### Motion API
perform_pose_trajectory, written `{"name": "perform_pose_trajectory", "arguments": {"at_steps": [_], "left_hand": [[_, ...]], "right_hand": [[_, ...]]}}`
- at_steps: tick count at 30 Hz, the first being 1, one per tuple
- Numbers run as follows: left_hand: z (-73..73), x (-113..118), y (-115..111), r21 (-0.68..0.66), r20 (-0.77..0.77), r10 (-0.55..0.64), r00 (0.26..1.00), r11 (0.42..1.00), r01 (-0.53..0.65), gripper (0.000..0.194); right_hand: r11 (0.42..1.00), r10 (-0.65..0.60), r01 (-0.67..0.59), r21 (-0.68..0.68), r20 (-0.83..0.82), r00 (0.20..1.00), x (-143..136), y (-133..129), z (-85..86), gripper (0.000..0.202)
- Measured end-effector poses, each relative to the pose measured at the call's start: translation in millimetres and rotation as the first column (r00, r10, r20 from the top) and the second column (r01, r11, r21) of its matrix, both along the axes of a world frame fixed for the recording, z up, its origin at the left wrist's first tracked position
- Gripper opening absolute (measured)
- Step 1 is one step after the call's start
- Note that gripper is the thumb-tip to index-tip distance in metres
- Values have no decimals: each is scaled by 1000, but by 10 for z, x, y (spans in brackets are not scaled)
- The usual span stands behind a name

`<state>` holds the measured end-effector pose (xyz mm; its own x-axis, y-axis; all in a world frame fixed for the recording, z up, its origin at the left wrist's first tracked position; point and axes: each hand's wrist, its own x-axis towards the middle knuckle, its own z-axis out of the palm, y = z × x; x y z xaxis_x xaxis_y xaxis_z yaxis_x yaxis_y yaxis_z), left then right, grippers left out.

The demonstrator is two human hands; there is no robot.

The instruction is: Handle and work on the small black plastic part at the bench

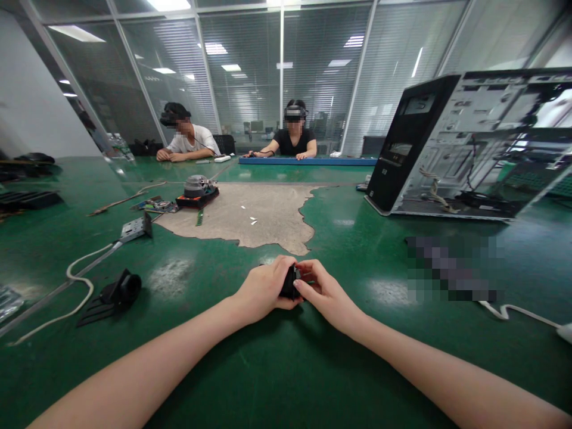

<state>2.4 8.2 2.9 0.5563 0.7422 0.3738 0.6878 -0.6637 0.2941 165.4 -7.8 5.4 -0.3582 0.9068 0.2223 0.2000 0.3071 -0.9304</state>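
Observation:
Near the middle of the green table, my left hand [264,285] is wrapped round a small black part [289,283], boxy in outline. My right hand [325,293] pinches the right side of the same part with thumb and fingertips. Much of the part is hidden by my fingers, so its exact kind does not show. Beyond my hands lies a bare grey-beige patch [268,208] where the green surface is worn away.
An opened computer case [388,161] stands at the right. A black fan duct [120,292], a metal-faced module [134,227] with a white cable, and a heatsink fan [196,187] lie leftward. A blurred-out object [451,268] with a cable rests at right. Two people sit opposite.

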Motion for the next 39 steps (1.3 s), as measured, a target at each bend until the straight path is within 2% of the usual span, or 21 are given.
{"name": "perform_pose_trajectory", "arguments": {"at_steps": [6, 12, 18, 23, 28, 33, 36, 39], "left_hand": [[36, -4, -16, -15, -30, -8, 1000, 1000, 7, 55], [28, -4, -16, 19, -28, -9, 1000, 1000, 10, 51], [22, -2, -12, -8, -3, -10, 1000, 1000, 10, 54], [41, -3, -24, -14, -14, -1, 1000, 1000, 1, 53], [49, -3, -38, -3, -20, -1, 1000, 1000, 1, 52], [20, 4, -23, 14, -22, 2, 1000, 1000, -2, 52], [11, 3, -17, 9, -6, -10, 1000, 1000, 10, 54], [19, -5, -22, 5, -4, -13, 1000, 1000, 13, 54]], "right_hand": [[992, 10, -16, 123, 53, 999, 8, -45, 27, 19], [999, 48, -48, 0, -41, 998, 24, -22, -2, 10], [998, -11, 11, 59, 2, 1000, 6, -34, -18, 21], [1000, -6, 4, 27, 42, 999, 19, -48, 11, 15], [990, 5, -4, 141, -4, 1000, 27, -58, 21, 13], [999, 38, -41, -33, -84, 996, 23, -7, -25, 15], [998, 32, -35, -58, -42, 999, 26, 3, -28, 20], [999, 50, -50, -16, 5, 999, 27, -26, -1, 19]]}}
